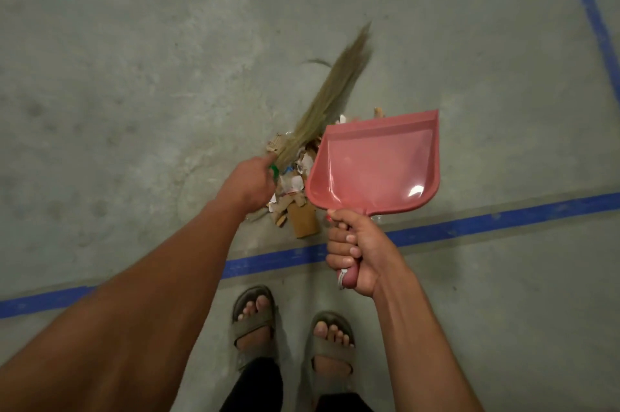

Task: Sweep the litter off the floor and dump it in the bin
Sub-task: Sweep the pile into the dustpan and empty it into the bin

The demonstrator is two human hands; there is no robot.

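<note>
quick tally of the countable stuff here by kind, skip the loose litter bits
Brooms: 1, grass broom, gripped by the left hand
Dustpans: 1, pink dustpan, gripped by the right hand
Litter piles: 1, pile on the floor
Sandals: 2, one and another
Blue tape lines: 2, near line and far line
Total: 7
</note>
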